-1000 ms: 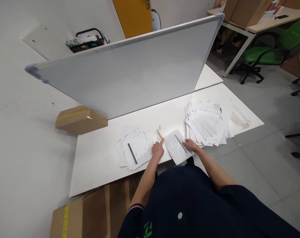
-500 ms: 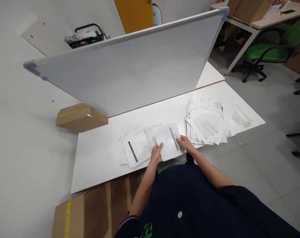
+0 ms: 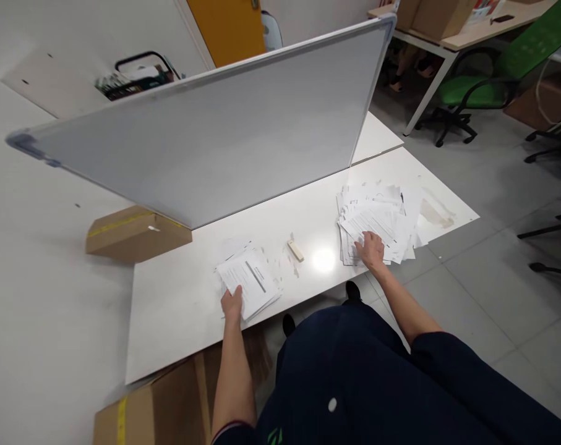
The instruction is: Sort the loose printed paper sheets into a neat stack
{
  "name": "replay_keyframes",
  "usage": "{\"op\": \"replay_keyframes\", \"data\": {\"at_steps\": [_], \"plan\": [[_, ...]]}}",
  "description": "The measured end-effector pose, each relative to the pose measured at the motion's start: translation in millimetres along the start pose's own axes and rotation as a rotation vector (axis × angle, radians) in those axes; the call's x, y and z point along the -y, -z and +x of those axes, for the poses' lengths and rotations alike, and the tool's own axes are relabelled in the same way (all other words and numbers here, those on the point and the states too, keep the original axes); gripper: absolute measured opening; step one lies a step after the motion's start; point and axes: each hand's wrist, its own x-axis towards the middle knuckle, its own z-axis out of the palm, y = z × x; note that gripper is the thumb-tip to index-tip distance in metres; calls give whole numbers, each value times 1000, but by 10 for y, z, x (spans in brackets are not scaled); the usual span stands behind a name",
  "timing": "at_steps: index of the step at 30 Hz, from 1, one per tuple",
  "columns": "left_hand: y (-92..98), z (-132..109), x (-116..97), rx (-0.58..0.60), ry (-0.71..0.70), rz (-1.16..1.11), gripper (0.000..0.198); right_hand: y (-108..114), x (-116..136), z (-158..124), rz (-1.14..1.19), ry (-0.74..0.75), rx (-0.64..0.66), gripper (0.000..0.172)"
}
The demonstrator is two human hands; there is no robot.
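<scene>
My left hand [image 3: 232, 303] grips the near left edge of a printed sheet [image 3: 244, 277], thumb on top, over the left paper pile [image 3: 266, 302]. A dark bar is printed across that sheet. Over at the larger, untidy paper pile [image 3: 354, 247] on the right, my right hand [image 3: 371, 248] rests with its fingers apart on the near edge of the top sheets. Between the two piles lies a small cream-coloured stapler-like object [image 3: 295, 250] on the white table [image 3: 169, 303].
A large whiteboard [image 3: 224, 130] stands along the table's back edge. One cardboard box [image 3: 138, 238] sits at the back left, another cardboard box [image 3: 136, 414] below the table. A green chair [image 3: 475, 93] and a desk [image 3: 470, 37] are at the far right.
The sheet held by both hands has moved left onto the left pile, with only my left hand on it. My right hand let go and moved to the right pile. The cream object is uncovered.
</scene>
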Motion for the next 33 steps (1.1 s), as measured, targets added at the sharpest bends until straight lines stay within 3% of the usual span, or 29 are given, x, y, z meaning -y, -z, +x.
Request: {"op": "replay_keyframes", "data": {"at_steps": [3, 5, 11, 16, 18, 20, 24, 27, 30, 33], "plan": [[2, -66, -56, -97, -13, 333, 63, -64, 2, 80, -84, -29, 36, 47], [-47, -172, -100, -184, -25, 391, 71, -113, 37, 109, -102, -76, 61, 46], [-231, -470, -159, -168, -117, 281, 66, -179, 96, 129, -111, -160, 40, 32], [-385, -614, -240, -117, -292, 211, 56, -28, 127, 107, -100, -114, 73, 34], [-475, -701, -317, -34, -362, 91, 53, 103, 217, 37, -67, -60, 113, 36], [-580, -809, -418, 127, -351, -82, 55, 272, 376, -93, 26, 22, 152, 36], [-760, -1015, -649, 551, -130, -460, 71, 620, 795, -428, 431, 220, 272, 32], [-810, -1106, -789, 755, -10, -665, 59, 737, 986, -556, 708, 262, 344, 32], [-795, -1143, -875, 838, 5, -781, 43, 659, 933, -482, 820, 190, 426, 36], [-763, -1147, -907, 762, -3, -802, 36, 455, 677, -248, 698, 64, 423, 39]]}}
